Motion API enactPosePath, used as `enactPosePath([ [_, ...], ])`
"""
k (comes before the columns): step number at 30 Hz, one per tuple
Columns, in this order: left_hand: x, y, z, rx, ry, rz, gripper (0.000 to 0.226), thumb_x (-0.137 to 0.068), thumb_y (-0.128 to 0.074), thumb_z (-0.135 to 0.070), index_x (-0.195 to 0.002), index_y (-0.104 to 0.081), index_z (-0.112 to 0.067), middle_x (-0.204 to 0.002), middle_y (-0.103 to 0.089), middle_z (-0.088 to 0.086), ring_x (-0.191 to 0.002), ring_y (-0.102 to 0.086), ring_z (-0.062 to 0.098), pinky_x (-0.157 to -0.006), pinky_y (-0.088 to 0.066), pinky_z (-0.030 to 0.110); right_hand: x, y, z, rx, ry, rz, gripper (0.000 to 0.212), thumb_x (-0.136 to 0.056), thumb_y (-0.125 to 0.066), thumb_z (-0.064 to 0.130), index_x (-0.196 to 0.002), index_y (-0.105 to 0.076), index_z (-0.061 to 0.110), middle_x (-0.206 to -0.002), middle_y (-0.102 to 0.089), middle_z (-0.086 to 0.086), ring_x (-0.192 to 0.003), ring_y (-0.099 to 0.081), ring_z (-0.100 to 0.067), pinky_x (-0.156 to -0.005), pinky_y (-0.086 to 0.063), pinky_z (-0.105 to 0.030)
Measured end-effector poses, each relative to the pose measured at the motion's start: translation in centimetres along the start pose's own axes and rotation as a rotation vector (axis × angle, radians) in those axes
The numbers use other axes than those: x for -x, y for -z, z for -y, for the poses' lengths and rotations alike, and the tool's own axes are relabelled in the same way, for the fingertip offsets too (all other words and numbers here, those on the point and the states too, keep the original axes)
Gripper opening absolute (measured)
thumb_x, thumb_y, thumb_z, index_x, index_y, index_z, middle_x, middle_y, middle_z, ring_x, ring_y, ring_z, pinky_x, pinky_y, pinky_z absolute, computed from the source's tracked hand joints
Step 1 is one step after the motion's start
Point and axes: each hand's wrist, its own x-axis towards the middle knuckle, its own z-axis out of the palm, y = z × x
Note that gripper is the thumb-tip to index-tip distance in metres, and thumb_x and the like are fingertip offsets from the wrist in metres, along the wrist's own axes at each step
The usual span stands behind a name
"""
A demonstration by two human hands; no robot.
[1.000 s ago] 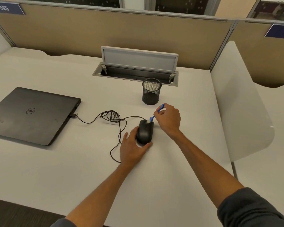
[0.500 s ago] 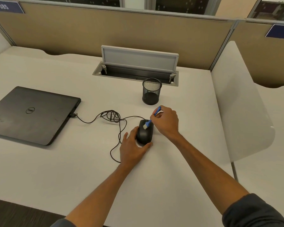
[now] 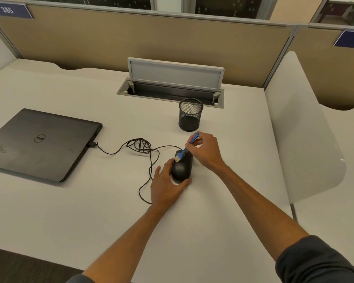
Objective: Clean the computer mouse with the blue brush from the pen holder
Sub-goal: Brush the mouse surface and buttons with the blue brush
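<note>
A black wired computer mouse (image 3: 182, 166) lies on the white desk (image 3: 110, 211). My left hand (image 3: 166, 185) cups its near and left side, with the thumb and fingers around it. Pinched in the fingers of my right hand (image 3: 206, 150) is a small blue brush (image 3: 185, 149). Its pale bristles rest on the mouse's front left part. The black mesh pen holder (image 3: 190, 115) stands empty just behind my right hand.
A closed black laptop (image 3: 39, 142) lies at the left, joined to the mouse by a tangled black cable (image 3: 141, 146). An open grey cable hatch (image 3: 172, 86) sits at the back. A white divider panel (image 3: 300, 127) rises at the right.
My right hand has shifted left and the brush head has swept from the mouse's front right edge across to its front left. My left hand has kept its hold on the mouse.
</note>
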Motion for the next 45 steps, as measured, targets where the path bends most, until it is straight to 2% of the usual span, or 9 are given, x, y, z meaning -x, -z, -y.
enactPosePath([
  [11,0.3,0.4,-0.7,-0.017,-0.023,-0.009,0.096,-0.065,-0.070,-0.065,-0.143,-0.024,-0.031,-0.147,-0.036,-0.007,-0.135,-0.031,0.021,-0.102,-0.038,0.049,-1.4,-0.5,0.0,0.189,-0.049,-0.141,0.037,-0.086,-0.064,0.039,-0.111,-0.061,0.013,-0.101,-0.072,-0.005,-0.092,-0.066,-0.023,-0.086,-0.052,-0.034],
  [16,0.2,0.3,-0.6,-0.027,-0.018,-0.003,0.098,-0.064,-0.071,-0.065,-0.144,-0.025,-0.031,-0.148,-0.034,-0.009,-0.136,-0.030,0.021,-0.103,-0.038,0.048,-0.9,-0.8,-0.1,0.121,0.017,-0.033,0.023,-0.081,-0.069,0.037,-0.095,-0.063,0.019,-0.088,-0.073,0.002,-0.079,-0.068,-0.014,-0.083,-0.056,-0.034],
  [22,0.2,0.3,-0.7,-0.038,-0.030,-0.003,0.096,-0.065,-0.070,-0.065,-0.143,-0.027,-0.030,-0.149,-0.033,-0.008,-0.134,-0.031,0.021,-0.102,-0.038,0.048,0.3,-0.5,0.1,0.229,0.098,-0.171,0.031,-0.084,-0.064,0.041,-0.102,-0.065,0.016,-0.089,-0.073,-0.002,-0.083,-0.065,-0.021,-0.085,-0.052,-0.036],
  [26,0.3,0.3,-0.7,-0.024,-0.026,-0.017,0.097,-0.063,-0.069,-0.066,-0.143,-0.027,-0.030,-0.148,-0.035,-0.007,-0.133,-0.034,0.023,-0.101,-0.040,0.047,3.0,-0.9,-0.2,0.132,0.162,-0.005,0.026,-0.075,-0.069,0.042,-0.090,-0.067,0.021,-0.081,-0.072,0.001,-0.076,-0.065,-0.016,-0.077,-0.053,-0.027],
  [30,0.3,0.4,-0.7,-0.020,-0.044,-0.022,0.092,-0.064,-0.068,-0.066,-0.140,-0.024,-0.037,-0.146,-0.037,-0.009,-0.133,-0.035,0.022,-0.099,-0.042,0.047,4.5,0.0,-1.2,0.079,0.211,0.048,0.015,-0.071,-0.069,0.043,-0.077,-0.062,0.031,-0.066,-0.063,0.021,-0.071,-0.065,-0.003,-0.071,-0.048,-0.014],
  [32,0.4,0.4,-0.8,-0.013,-0.042,-0.029,0.090,-0.063,-0.066,-0.068,-0.137,-0.022,-0.041,-0.144,-0.039,-0.011,-0.132,-0.036,0.020,-0.097,-0.043,0.043,5.0,0.8,-1.9,0.050,0.236,0.062,0.014,-0.072,-0.069,0.040,-0.077,-0.062,0.030,-0.066,-0.063,0.023,-0.072,-0.064,0.000,-0.076,-0.048,-0.017],
  [35,0.4,0.3,-0.7,-0.005,-0.034,-0.034,0.093,-0.062,-0.065,-0.070,-0.138,-0.020,-0.042,-0.141,-0.043,-0.011,-0.129,-0.039,0.016,-0.094,-0.041,0.036,5.2,1.8,-2.7,0.002,0.229,0.056,0.010,-0.075,-0.071,0.032,-0.079,-0.063,0.027,-0.072,-0.067,0.018,-0.071,-0.066,0.000,-0.076,-0.053,-0.024],
  [39,0.2,0.3,-0.4,-0.007,-0.021,-0.027,0.098,-0.061,-0.068,-0.069,-0.141,-0.020,-0.038,-0.143,-0.040,-0.011,-0.132,-0.036,0.017,-0.099,-0.041,0.041,4.2,2.8,-3.2,-0.062,0.167,-0.030,0.011,-0.079,-0.072,0.025,-0.084,-0.063,0.020,-0.078,-0.069,0.010,-0.073,-0.067,-0.002,-0.074,-0.056,-0.023],
  [45,0.0,0.1,-0.4,-0.040,-0.017,-0.013,0.097,-0.064,-0.067,-0.069,-0.143,-0.024,-0.032,-0.146,-0.036,-0.013,-0.134,-0.032,0.017,-0.102,-0.038,0.042,0.9,2.3,-2.8,0.044,0.015,-0.170,0.025,-0.086,-0.066,0.031,-0.101,-0.063,0.011,-0.092,-0.073,-0.004,-0.082,-0.067,-0.018,-0.084,-0.055,-0.035],
])
